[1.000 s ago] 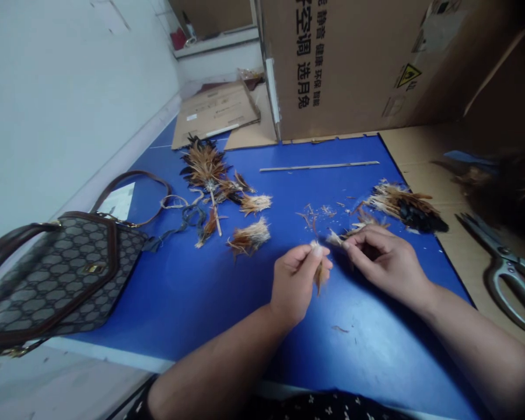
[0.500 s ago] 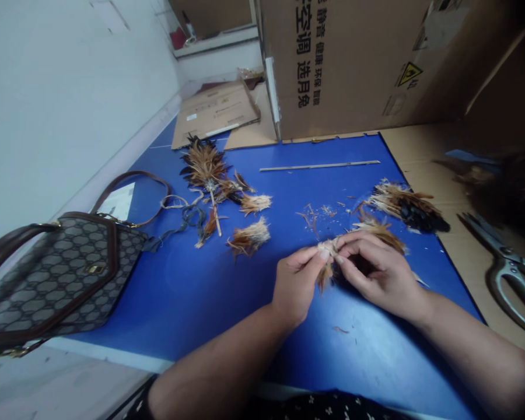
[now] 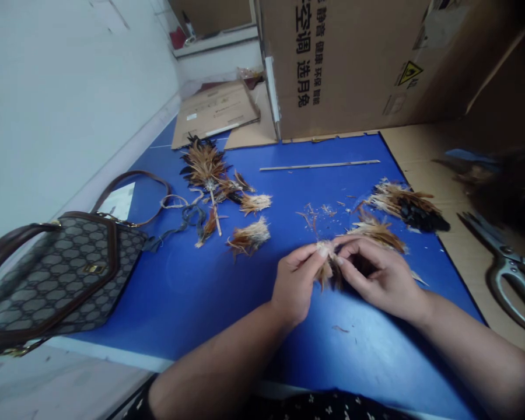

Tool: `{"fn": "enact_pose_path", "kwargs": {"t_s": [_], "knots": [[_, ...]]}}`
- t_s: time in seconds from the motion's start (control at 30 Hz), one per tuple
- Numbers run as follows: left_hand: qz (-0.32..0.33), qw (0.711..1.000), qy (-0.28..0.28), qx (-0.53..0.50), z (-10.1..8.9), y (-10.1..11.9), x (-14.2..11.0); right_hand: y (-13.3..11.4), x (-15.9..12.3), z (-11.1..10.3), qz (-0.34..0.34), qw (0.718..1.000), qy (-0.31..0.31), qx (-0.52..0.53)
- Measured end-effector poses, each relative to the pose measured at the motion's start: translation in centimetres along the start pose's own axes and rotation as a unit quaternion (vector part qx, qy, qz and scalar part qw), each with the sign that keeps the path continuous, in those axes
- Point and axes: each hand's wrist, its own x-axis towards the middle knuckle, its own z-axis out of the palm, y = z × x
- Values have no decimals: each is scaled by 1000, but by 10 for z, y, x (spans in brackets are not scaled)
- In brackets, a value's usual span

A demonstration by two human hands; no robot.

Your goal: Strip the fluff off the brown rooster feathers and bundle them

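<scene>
Between my two hands is a small bunch of brown feathers (image 3: 326, 273), pale quill ends up and tips hanging down. My left hand (image 3: 295, 283) pinches it at the quills with thumb and forefinger. From the other side, my right hand (image 3: 378, 271) closes thumb and fingers on the same bunch; its inner fingers are partly hidden. Just behind the right hand lies a pile of tan feathers (image 3: 376, 229), with a larger brown and black pile (image 3: 409, 204) beyond it. Quill scraps (image 3: 315, 216) are scattered past my fingertips.
Two feather bunches (image 3: 249, 236) lie left of centre, near a feather duster (image 3: 205, 166) with a stick handle. A thin stick (image 3: 319, 165) lies farther back. Scissors (image 3: 510, 256) rest on cardboard at right. A patterned handbag (image 3: 65, 268) stands at left; a large carton (image 3: 354, 70) closes off the back.
The feather bunch has turned slightly between my fingers, and more of its dark tips show below. Both hands stay in nearly the same place.
</scene>
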Motion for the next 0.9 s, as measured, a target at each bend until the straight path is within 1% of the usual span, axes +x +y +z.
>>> {"fn": "enact_pose_path", "kwargs": {"t_s": [0.1, 0.17, 0.27, 0.4, 0.5, 0.6, 0.73, 0.9], "knots": [[-2, 1000, 13, -9, 0, 1, 2, 3, -3, 1, 51, 998, -4, 23], [1, 1000, 12, -9, -1, 1, 2, 6, -4, 1, 75, 997, -2, 22], [5, 1000, 8, -8, -2, 1, 2, 9, -5, 2, 93, 995, 10, 16], [-4, 1000, 28, 14, -2, 1, 2, 8, -5, 1, 115, 993, 23, 31], [-1, 998, 25, 51, -1, 4, 0, 5, -4, 1, 117, 991, 2, 59], [1, 998, 5, 68, -1, 5, -1, 2, -3, 2, 108, 991, -17, 75], [-3, 998, -19, 57, -3, 2, -1, -1, -2, 4, 98, 993, -13, 60], [32, 996, -18, 79, -1, 4, -2, 0, -3, 6, 81, 995, -10, 48]]}}
